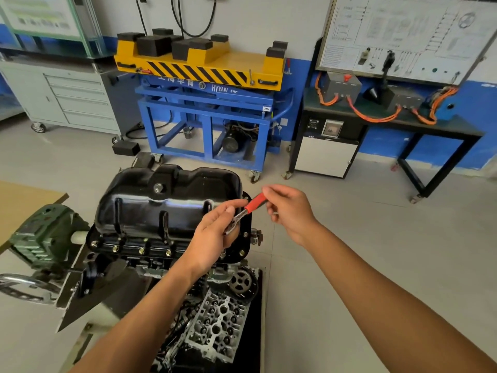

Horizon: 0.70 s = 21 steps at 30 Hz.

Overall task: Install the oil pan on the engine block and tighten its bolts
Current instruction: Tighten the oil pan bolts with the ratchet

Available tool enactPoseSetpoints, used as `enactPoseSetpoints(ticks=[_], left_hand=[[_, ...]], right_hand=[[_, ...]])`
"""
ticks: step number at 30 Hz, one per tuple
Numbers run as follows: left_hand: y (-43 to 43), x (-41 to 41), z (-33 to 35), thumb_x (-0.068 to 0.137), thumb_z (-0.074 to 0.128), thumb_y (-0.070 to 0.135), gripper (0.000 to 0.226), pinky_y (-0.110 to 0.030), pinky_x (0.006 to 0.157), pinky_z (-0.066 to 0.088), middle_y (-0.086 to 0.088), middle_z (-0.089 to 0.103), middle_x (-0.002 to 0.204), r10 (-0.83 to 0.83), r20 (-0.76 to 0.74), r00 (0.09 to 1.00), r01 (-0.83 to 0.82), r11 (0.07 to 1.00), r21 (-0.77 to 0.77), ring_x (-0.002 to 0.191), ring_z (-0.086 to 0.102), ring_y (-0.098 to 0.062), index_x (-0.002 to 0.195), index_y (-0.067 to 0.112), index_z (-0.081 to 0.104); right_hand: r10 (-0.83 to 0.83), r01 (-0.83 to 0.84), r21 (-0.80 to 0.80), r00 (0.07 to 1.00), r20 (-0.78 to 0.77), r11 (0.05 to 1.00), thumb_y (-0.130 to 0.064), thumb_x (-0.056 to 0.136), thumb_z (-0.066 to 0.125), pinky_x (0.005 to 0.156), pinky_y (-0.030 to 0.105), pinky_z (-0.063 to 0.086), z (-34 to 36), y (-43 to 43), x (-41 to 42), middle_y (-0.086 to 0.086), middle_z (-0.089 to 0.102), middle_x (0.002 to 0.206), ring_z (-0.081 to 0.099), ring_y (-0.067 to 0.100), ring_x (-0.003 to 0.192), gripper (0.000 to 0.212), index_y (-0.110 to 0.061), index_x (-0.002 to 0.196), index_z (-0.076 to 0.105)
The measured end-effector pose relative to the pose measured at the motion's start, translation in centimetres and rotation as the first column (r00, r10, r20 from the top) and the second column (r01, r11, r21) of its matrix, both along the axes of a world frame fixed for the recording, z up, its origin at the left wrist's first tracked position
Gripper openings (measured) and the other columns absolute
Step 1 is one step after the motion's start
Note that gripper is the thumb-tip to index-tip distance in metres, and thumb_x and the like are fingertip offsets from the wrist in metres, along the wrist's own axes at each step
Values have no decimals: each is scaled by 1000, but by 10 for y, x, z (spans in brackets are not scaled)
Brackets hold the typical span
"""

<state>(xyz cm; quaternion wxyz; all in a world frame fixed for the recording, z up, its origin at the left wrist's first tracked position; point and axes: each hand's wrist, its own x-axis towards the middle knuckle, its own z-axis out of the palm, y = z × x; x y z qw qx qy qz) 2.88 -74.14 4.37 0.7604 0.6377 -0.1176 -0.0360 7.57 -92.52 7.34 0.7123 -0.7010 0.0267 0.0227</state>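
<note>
So, your left hand (212,238) grips the ratchet (254,204) head, right hand (289,208) pinches its handle; keep it square to the pan (161,205), snug bolts (141,250) evenly, crosswise.

The oil pan (172,200) is being carried on top of the engine block (150,254), with a stand gearbox (45,238) sitting at the block's left. A ratchet (246,211) is being held over the pan's right end by the left hand (215,235) and right hand (289,208). A cylinder head (217,321) is lying nearer, below the block. Behind, a lift cart (209,103) is being flanked by a drawer cabinet (78,98) on the left and a tabletop (462,126) on the right.
</note>
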Motion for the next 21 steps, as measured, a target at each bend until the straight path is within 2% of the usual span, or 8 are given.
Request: enactPoseSetpoints(ticks=[4,8,10,13,15,18,21], left_hand=[[-1,2,4,91,52,64,49,-24,46,19,9,31,53,-12,18,1000,12,1000,11,46,25,-9,127,34,66],[-4,2,4,98,53,50,36,-18,45,26,11,35,54,121,24,992,-121,992,25,46,30,-6,123,28,67],[-5,1,3,101,52,40,27,-17,44,28,11,38,55,221,20,975,-221,975,-5,46,31,-5,114,27,70],[-4,2,2,106,47,24,30,-19,45,31,6,44,60,334,-17,942,-335,942,-16,47,35,-6,94,24,74],[-5,4,3,106,46,20,37,-24,46,27,0,42,63,366,-32,930,-366,930,26,49,34,-10,83,26,74],[-6,8,2,104,47,18,38,-25,46,27,8,39,56,369,-15,929,-368,929,50,47,32,-8,79,27,74],[-9,7,3,97,50,29,30,-23,47,27,4,37,57,359,27,933,-360,933,17,50,31,-10,80,28,74]], right_hand=[[64,-61,-66,997,32,996,-22,96,65,48,21,41,5,7,15,-1,59,66,52,9,56,12,-21,101,75],[46,-29,-164,994,99,986,-21,95,64,50,19,42,2,-3,6,-7,61,61,53,8,55,10,-23,94,74],[68,-53,-144,993,101,988,-21,92,69,52,22,42,-2,-16,-6,-4,62,62,53,9,57,6,-19,92,74],[235,-233,-39,971,43,972,-25,78,77,53,25,41,-1,-33,-29,3,60,64,51,14,58,11,-16,81,72],[329,-329,-35,944,2,944,-26,71,79,51,24,41,0,-37,-45,4,61,62,51,14,54,15,-18,74,67],[428,-430,-59,903,-39,901,-19,75,83,52,24,43,-1,-32,-67,2,62,61,52,13,53,27,-13,78,57],[535,-541,-79,840,-89,837,-15,79,78,54,22,48,0,-17,-82,-1,62,62,56,12,55,29,-12,78,49]])
